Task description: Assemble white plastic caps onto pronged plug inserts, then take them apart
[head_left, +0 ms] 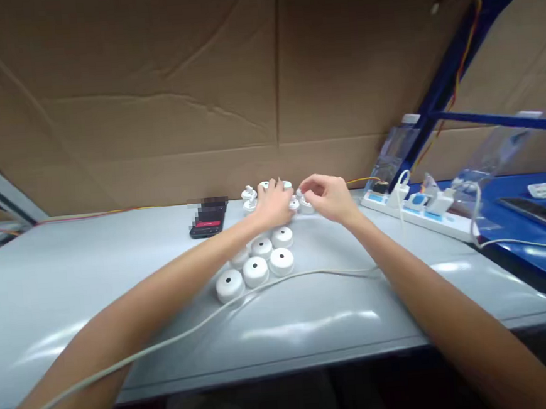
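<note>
I had both hands at the rear caps [249, 194], center of frame, just in front of the cardboard [152, 113]. Left hand [275, 204] sat over the middle of that group, fingers bent down among the caps; couldn't tell if they gripped one, the hand hid the contact. Right hand [325, 195] was just beside it, on the right end of the group: thumb and forefinger curled in close together at a small white part on top of the end cap [306, 204]. Couldn't tell if they pinched it or only touched.

Front caps [256, 273] stood below center, nearer the camera, in a tight cluster, dark dot on top of most; left forearm covered part of the back-left one. Cable [191, 330] ran from lower left across the left forearm, just below the front caps, then right toward the right forearm.

Phone [209, 218] lay left of the rear caps, part of it pixelated, red bar on screen. Strip [445, 224] with plugs was right of the right hand, along the gray table's [93, 263] right side. Second phone [541, 214] was on the blue surface [518, 254] at far right.
</note>
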### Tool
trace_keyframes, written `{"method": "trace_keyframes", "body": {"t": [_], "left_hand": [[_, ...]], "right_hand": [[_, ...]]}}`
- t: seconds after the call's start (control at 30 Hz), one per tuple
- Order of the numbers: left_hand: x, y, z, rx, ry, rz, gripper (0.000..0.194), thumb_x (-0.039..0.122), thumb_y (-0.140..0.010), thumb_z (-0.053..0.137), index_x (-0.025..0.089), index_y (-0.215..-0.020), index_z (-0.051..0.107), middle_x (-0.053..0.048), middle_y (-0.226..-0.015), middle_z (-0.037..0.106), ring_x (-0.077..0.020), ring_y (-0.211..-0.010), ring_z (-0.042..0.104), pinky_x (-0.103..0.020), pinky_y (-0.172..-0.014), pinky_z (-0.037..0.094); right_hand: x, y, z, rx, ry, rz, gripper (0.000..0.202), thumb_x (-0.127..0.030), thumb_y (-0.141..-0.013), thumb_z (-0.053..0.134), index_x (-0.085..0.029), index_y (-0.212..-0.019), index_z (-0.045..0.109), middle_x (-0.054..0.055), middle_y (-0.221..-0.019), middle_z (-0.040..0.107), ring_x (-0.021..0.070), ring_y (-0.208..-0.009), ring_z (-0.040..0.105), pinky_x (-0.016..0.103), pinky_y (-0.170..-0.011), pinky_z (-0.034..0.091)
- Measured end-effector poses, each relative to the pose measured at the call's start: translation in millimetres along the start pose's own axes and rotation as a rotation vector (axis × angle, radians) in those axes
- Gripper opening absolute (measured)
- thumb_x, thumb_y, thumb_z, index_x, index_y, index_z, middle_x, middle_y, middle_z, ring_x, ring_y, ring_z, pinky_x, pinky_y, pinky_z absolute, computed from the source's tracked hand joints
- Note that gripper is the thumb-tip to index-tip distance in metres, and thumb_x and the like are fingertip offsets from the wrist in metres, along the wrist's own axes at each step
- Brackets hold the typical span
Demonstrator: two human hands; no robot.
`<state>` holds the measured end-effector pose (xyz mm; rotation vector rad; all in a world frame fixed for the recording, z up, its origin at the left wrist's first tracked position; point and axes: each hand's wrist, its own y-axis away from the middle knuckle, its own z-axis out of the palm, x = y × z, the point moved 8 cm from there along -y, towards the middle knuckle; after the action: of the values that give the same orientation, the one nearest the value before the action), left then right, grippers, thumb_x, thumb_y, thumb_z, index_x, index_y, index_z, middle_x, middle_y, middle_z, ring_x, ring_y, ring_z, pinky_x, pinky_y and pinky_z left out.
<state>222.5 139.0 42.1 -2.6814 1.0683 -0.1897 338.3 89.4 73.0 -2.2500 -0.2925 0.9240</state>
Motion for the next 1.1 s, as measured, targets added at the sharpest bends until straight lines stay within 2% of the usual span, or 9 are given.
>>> {"method": "trace_keyframes", "body": {"t": [0.13, 0.27, 0.5, 0.6, 0.73, 0.87, 0.93, 1.0, 1.1], "left_hand": [[-5, -9, -11.1, -0.027, 0.084, -0.003, 0.054, 0.056, -0.087, 0.066, 0.019, -0.126, 0.066, -0.02, -0.14, 0.059, -0.043, -0.135, 0.046, -0.065, -0.11, 0.035], [-18, -32, -25.2, 0.008, 0.049, -0.07, 0.043, 0.042, -0.102, 0.043, 0.018, -0.131, 0.063, -0.018, -0.144, 0.06, -0.0361, -0.141, 0.044, -0.058, -0.117, 0.032], [-34, -67, -8.8, -0.164, -0.01, -0.142, 0.047, 0.04, -0.081, 0.07, 0.019, -0.123, 0.071, -0.016, -0.126, 0.072, -0.0391, -0.129, 0.058, -0.057, -0.116, 0.034], [-26, -64, -16.8, -0.117, -0.01, -0.067, 0.044, 0.036, -0.083, 0.067, 0.019, -0.123, 0.069, -0.015, -0.128, 0.07, -0.0377, -0.131, 0.056, -0.057, -0.118, 0.03], [5, -46, -52.6, 0.109, 0.022, 0.132, 0.047, 0.033, -0.088, 0.062, 0.016, -0.132, 0.06, -0.019, -0.142, 0.059, -0.0385, -0.138, 0.048, -0.057, -0.115, 0.032], [44, -25, -80.2, 0.227, 0.133, 0.384, 0.057, 0.034, -0.091, 0.063, 0.02, -0.144, 0.048, -0.016, -0.145, 0.056, -0.0352, -0.134, 0.052, -0.051, -0.108, 0.041], [48, -20, -87.3, 0.259, 0.162, 0.379, 0.056, 0.034, -0.095, 0.06, 0.022, -0.147, 0.043, -0.014, -0.145, 0.056, -0.0327, -0.132, 0.054, -0.046, -0.105, 0.044], [46, -16, -88.8, 0.254, 0.148, 0.343, 0.047, 0.039, -0.098, 0.056, 0.02, -0.141, 0.048, -0.014, -0.137, 0.062, -0.032, -0.125, 0.06, -0.042, -0.099, 0.047], [44, -10, -83.0, 0.176, 0.099, 0.345, 0.041, 0.047, -0.099, 0.056, 0.016, -0.126, 0.057, -0.015, -0.121, 0.068, -0.0323, -0.111, 0.066, -0.038, -0.089, 0.049]], "right_hand": [[-2, -2, -9, 0.084, -0.001, 0.007, 0.02, -0.022, -0.073, 0.057, -0.019, -0.079, 0.076, 0.004, -0.079, 0.078, 0.0205, -0.068, 0.069, 0.032, -0.067, 0.051], [0, -2, -14, 0.142, 0.023, 0.026, 0.019, -0.02, -0.073, 0.057, -0.018, -0.078, 0.075, 0.004, -0.076, 0.077, 0.0189, -0.065, 0.067, 0.031, -0.066, 0.051], [9, -3, -18, 0.175, 0.005, 0.046, 0.014, -0.019, -0.072, 0.06, -0.019, -0.076, 0.073, 0.003, -0.072, 0.075, 0.0179, -0.06, 0.065, 0.031, -0.064, 0.051], [25, -5, -22, 0.234, -0.161, 0.175, 0.013, -0.025, -0.073, 0.066, -0.02, -0.083, 0.07, 0.003, -0.078, 0.074, 0.0182, -0.061, 0.067, 0.032, -0.061, 0.053], [43, -7, -9, 0.166, -0.527, 0.362, 0.043, -0.04, -0.069, 0.081, -0.024, -0.106, 0.064, 0.002, -0.098, 0.073, 0.0177, -0.073, 0.071, 0.029, -0.06, 0.057], [37, -10, -8, 0.158, -0.779, 0.356, 0.036, -0.047, -0.072, 0.083, -0.023, -0.088, 0.062, -0.002, -0.078, 0.066, 0.0137, -0.07, 0.067, 0.025, -0.063, 0.058], [37, -9, -11, 0.207, -0.882, 0.402, 0.034, -0.049, -0.076, 0.079, -0.022, -0.081, 0.059, -0.003, -0.071, 0.063, 0.0117, -0.063, 0.064, 0.023, -0.061, 0.057], [39, -8, -10, 0.21, -0.943, 0.485, 0.033, -0.051, -0.081, 0.073, -0.023, -0.08, 0.058, -0.004, -0.067, 0.062, 0.0106, -0.058, 0.061, 0.023, -0.058, 0.056], [37, -4, -1, 0.101, -0.932, 0.569, 0.036, -0.056, -0.084, 0.069, -0.023, -0.078, 0.057, -0.005, -0.057, 0.055, 0.0105, -0.047, 0.05, 0.022, -0.044, 0.046]]}}
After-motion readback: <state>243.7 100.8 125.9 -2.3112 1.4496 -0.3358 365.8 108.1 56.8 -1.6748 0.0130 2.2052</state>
